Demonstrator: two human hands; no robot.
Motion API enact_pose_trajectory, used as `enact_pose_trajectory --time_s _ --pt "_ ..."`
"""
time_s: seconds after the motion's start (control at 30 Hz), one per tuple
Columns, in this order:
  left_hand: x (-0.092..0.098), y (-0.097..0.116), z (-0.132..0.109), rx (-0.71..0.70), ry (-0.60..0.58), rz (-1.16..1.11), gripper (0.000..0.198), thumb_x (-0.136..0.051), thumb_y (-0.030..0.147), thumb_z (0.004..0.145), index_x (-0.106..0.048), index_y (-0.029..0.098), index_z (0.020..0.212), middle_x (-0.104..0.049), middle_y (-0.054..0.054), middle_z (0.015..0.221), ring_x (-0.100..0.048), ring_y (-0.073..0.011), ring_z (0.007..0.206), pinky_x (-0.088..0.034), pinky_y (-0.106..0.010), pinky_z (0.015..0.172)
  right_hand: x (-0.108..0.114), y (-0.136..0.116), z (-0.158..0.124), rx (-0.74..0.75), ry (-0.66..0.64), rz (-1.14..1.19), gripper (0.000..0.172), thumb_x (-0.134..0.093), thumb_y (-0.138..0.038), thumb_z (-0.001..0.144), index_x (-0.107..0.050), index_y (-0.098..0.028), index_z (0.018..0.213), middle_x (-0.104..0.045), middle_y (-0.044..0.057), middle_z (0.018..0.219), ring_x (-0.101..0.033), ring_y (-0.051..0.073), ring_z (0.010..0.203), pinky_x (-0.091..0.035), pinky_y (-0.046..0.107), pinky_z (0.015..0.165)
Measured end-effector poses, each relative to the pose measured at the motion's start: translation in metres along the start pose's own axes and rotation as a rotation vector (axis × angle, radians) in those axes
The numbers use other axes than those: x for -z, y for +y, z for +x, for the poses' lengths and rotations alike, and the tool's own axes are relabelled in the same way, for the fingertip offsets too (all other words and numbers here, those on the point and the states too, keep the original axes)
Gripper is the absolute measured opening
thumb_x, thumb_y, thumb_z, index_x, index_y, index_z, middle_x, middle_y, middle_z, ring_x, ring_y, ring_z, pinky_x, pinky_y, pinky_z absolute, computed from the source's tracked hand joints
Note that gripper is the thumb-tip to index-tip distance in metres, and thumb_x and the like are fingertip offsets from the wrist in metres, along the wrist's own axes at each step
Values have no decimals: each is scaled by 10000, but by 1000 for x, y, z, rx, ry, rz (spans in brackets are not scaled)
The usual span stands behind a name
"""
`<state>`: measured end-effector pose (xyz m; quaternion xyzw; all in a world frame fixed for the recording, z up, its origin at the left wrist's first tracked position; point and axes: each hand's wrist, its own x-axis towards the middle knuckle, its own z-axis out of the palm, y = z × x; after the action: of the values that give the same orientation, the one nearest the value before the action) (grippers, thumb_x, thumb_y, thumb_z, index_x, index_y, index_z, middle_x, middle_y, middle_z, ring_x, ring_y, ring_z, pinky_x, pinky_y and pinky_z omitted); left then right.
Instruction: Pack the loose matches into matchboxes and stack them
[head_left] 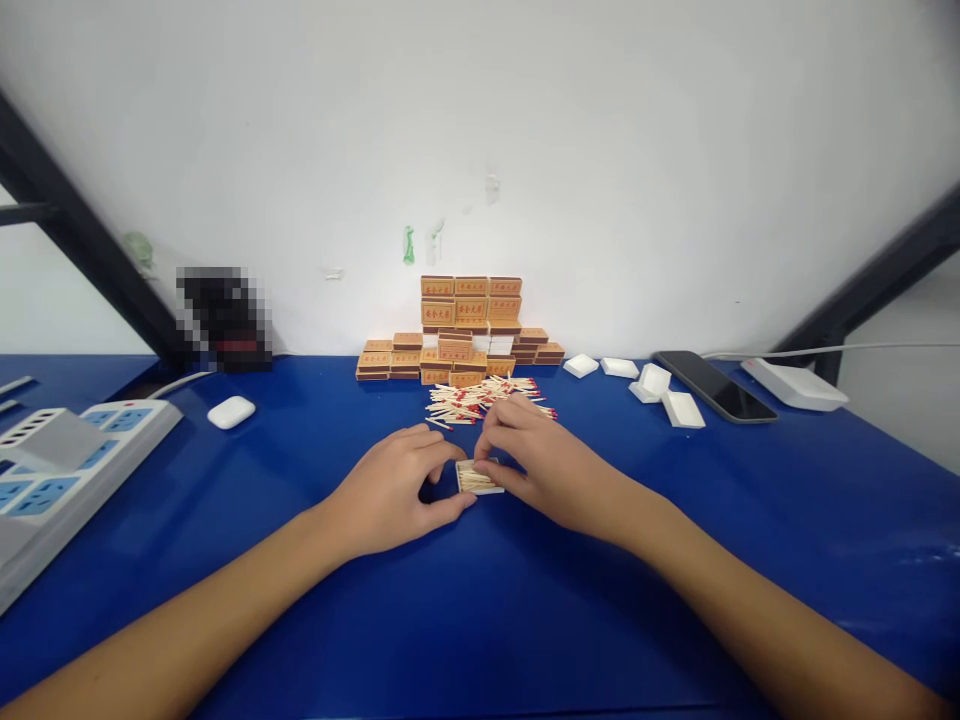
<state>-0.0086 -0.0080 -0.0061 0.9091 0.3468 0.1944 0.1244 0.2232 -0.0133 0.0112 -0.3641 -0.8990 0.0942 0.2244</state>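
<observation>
A small white matchbox tray (491, 490) with matches (474, 478) lying in it rests on the blue table between my hands. My left hand (397, 490) steadies the tray from the left, forefinger at its far edge and thumb at its near edge. Over the tray's right end, my right hand (532, 455) has thumb and forefinger pinched together; whatever is between them is hidden. Just beyond lies a loose heap of red-tipped matches (469, 402). Behind the heap stand stacked orange matchboxes (471, 309) against the wall.
Several empty white trays (683, 409) lie right of the stack, near a dark phone (712, 385) and a white flat device (795, 385). To the left are a white earbud case (231, 412) and a large power strip (90, 475). The wall (637, 180) bounds the table's back.
</observation>
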Motion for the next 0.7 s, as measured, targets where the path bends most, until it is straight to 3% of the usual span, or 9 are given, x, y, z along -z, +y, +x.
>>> enact_pose_trajectory --time_s 0.43,0.57,0.7 --pt "2 2 1 18 -11 -3 226 -725 401 916 -707 209 1033 -595 3 782 -566 -193 795 -442 -332 717 1 2 -4 9 -85 -20 120 -608 -141 1001 -715 -177 962 -618 78 995 -566 231 994 -477 387 893" --pt "2 2 1 20 -10 -6 230 -716 402 923 -714 211 1051 -586 2 773 -563 -195 789 -444 -333 715 5 10 -2 40 -27 -14 160 -562 -164 1028 -710 -195 978 -627 80 1008 -564 228 997 -482 377 880" --pt "2 2 0 24 -4 -31 251 -718 398 922 -715 218 1098 -587 5 772 -576 -195 803 -454 -330 732 19 43 -5 -47 142 -98 139 -575 -192 1003 -704 -203 953 -653 89 975 -573 249 965 -481 409 867"
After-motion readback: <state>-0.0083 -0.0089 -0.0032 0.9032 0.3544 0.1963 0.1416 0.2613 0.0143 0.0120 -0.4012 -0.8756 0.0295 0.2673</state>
